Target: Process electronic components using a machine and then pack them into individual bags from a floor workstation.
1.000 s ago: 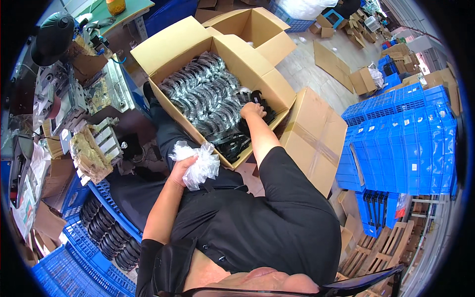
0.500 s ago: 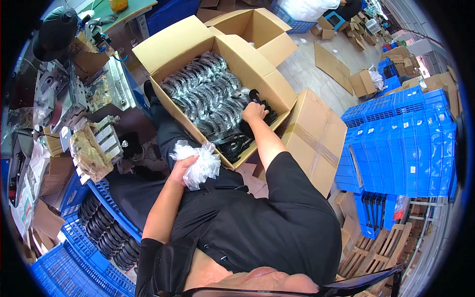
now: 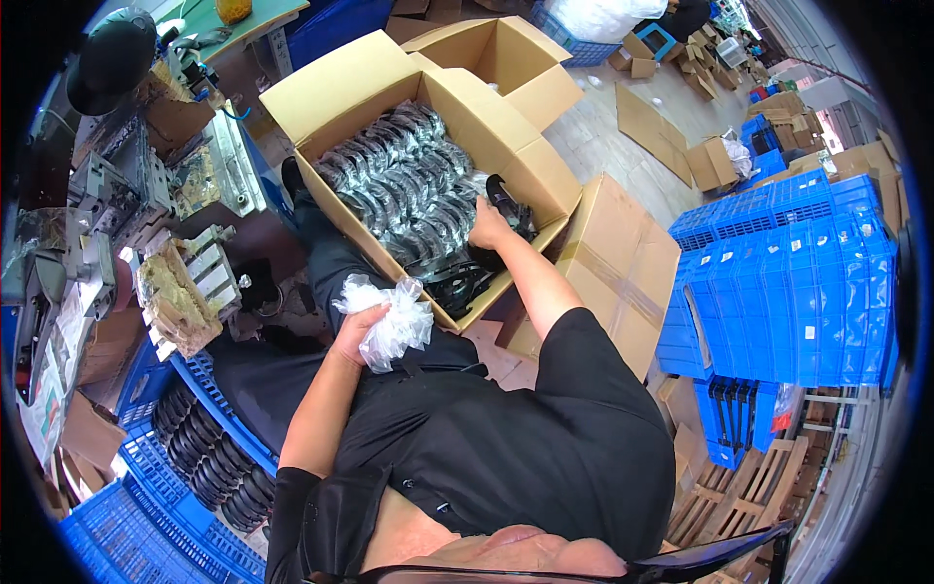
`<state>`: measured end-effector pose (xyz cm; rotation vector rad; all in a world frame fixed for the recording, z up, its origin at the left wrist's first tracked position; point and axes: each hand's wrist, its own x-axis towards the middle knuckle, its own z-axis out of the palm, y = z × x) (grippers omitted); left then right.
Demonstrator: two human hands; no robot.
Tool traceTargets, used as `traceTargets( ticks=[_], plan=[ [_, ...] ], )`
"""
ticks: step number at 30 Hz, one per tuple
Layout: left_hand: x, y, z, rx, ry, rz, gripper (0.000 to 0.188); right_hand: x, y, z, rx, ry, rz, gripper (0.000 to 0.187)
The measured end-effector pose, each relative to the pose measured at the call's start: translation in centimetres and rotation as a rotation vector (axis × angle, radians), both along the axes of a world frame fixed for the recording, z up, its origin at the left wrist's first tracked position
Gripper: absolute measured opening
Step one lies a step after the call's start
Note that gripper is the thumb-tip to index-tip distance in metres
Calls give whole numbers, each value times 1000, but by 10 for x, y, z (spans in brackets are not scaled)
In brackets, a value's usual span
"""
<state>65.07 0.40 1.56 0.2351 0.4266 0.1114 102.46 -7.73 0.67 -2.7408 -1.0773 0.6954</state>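
An open cardboard box [image 3: 355,102] stands before me, filled with rows of curved black parts in clear plastic wrap [image 3: 399,185]. Inside its right end, my right hand [image 3: 489,226] is closed on a black curved part [image 3: 506,198]; most of the fingers are hidden from view. Loose black parts [image 3: 457,290] without visible wrap lie in the box's near corner. Close to my body, my left hand [image 3: 362,331] is closed around a crumpled bunch of clear plastic bags [image 3: 397,324], just outside the box's near edge.
A second open box [image 3: 486,58] sits behind, and a taped carton [image 3: 623,273] adjoins on the right. Blue crates [image 3: 778,302] are stacked further right. At left are a metal machine [image 3: 117,185] and a blue crate [image 3: 219,414] of black curved parts.
My right hand has shifted slightly left and toward me inside the box, and its grip on the black part has turned. My left hand stays put with the plastic bags.
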Motion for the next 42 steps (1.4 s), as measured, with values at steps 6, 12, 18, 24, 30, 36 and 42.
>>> traceTargets(
  ticks=[6, 12, 18, 24, 30, 36, 42],
  plan=[
    [-1, -1, 6, 32, 29, 26, 50, 13, -6, -12, 122, -29, -12, 75],
    [-3, 2, -3, -30, -6, -20, 45, 19, -6, -29, 251, -152, -147, 55],
    [-5, 1, 5, -24, -28, -20, 42, 14, -7, -9, 337, -254, -69, 43],
    [-2, 0, 16, -16, -30, -20, 42, 24, -15, 20, 387, -388, -108, 29],
    [-3, 0, 12, -19, -42, -18, 41, 35, -27, 63, 285, -451, -61, 29],
    [-3, 1, 7, -19, -76, -29, 41, 41, -41, 119, 28, -388, -3, 31],
    [-4, 1, 8, 16, -54, -15, 40, 71, -61, 118, 74, 102, -244, 18]
  ],
)
